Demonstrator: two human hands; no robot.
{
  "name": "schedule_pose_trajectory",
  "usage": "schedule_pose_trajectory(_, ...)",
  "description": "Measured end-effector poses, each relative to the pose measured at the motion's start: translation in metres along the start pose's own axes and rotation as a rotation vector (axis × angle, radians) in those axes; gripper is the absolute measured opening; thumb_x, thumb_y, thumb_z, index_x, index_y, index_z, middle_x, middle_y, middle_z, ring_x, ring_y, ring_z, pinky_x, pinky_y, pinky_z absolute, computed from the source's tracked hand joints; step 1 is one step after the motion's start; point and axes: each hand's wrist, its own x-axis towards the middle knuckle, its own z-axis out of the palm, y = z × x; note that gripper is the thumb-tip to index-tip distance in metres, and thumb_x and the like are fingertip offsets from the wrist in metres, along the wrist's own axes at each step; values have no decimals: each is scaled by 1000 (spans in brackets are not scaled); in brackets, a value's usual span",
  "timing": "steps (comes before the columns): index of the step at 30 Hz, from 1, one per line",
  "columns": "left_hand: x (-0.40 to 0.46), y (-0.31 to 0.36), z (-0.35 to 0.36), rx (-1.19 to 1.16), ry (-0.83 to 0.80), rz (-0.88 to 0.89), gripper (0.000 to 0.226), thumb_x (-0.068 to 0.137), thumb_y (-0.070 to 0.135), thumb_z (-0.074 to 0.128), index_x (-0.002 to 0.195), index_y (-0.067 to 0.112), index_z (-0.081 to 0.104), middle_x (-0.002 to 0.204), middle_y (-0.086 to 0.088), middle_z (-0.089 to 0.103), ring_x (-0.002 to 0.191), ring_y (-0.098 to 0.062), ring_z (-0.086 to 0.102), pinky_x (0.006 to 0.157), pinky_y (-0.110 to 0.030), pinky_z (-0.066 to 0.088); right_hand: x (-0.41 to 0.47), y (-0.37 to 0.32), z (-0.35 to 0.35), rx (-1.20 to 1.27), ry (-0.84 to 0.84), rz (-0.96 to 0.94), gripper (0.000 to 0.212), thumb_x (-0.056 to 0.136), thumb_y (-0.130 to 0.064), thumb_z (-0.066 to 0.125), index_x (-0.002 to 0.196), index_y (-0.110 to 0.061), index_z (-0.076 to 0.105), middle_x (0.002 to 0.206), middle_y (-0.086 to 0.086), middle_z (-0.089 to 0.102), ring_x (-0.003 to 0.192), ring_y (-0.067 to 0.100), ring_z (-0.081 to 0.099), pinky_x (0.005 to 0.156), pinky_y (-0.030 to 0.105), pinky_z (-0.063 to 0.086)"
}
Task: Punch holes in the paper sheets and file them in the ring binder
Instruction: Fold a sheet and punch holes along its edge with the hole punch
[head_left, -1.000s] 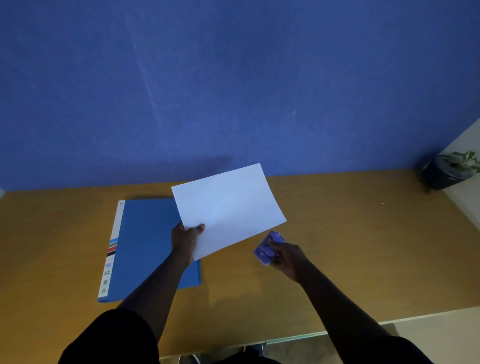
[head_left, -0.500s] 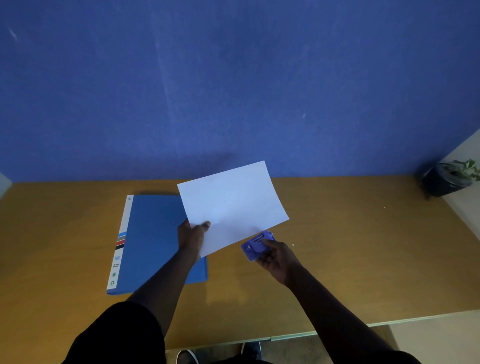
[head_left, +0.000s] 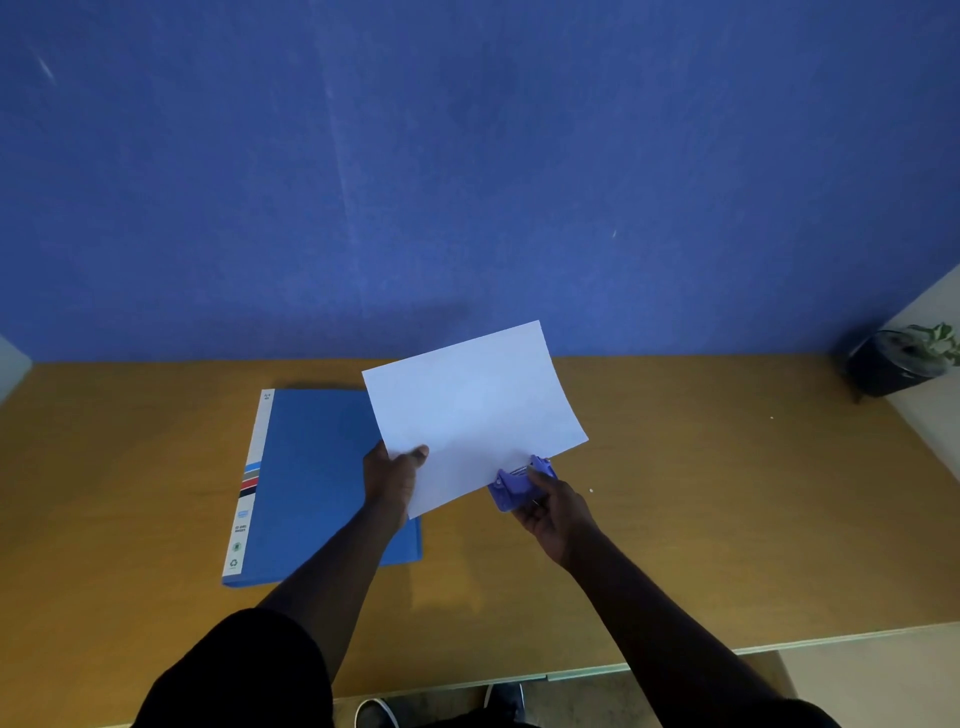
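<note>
Behind wooden desk, blue wall

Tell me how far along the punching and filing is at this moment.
Early. Nothing looks filed: the blue ring binder lies closed on the desk. In hand: the left hand holds a paper sheet while the right hand holds the purple hole punch at its near edge. Punching, opening the binder and filing remain.
</note>
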Motion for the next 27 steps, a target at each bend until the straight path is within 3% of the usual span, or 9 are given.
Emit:
schedule_pose_trajectory(6, 0, -2, 1, 20, -21, -8, 22, 81, 5, 71, 99, 14, 63, 96, -2, 66, 80, -18, 60, 74, -32, 46, 0, -1, 3, -12, -29, -1, 43, 88, -11, 66, 127, -3, 51, 127, 22, 60, 110, 34, 63, 85, 39, 55)
schedule_pose_trajectory(10, -5, -3, 4, 7, -21, -15, 20, 81, 5, 70, 97, 13, 63, 90, 0, 65, 75, -12, 59, 64, -26, 46, 0, -3, 6, -3, -21, -2, 46, 89, -11, 66, 130, -3, 48, 130, 23, 58, 115, 36, 61, 85, 39, 55)
schedule_pose_trajectory(13, -7, -3, 7, -21, -12, -11, 19, 80, 3, 71, 92, 16, 63, 89, 0, 66, 74, -13, 60, 68, -28, 47, -1, -3, 6, -17, -37, 11, 43, 89, -10, 65, 128, -4, 49, 130, 23, 57, 118, 37, 59, 90, 41, 53)
schedule_pose_trajectory(21, -9, -2, 10, -31, -14, -19, 18, 81, 4, 71, 93, 14, 63, 86, 2, 66, 75, -15, 60, 61, -25, 46, -3, -3, 7, -21, -71, 18, 41, 91, -7, 62, 129, -1, 47, 124, 24, 59, 106, 34, 64, 85, 39, 54)
schedule_pose_trajectory(27, -11, 0, 10, -33, -14, -13, 20, 82, 2, 70, 97, 12, 62, 88, 0, 65, 73, -13, 59, 60, -24, 45, -2, -5, 6, -37, -64, 19, 39, 91, -6, 61, 128, 2, 49, 126, 25, 59, 113, 37, 61, 90, 42, 53)
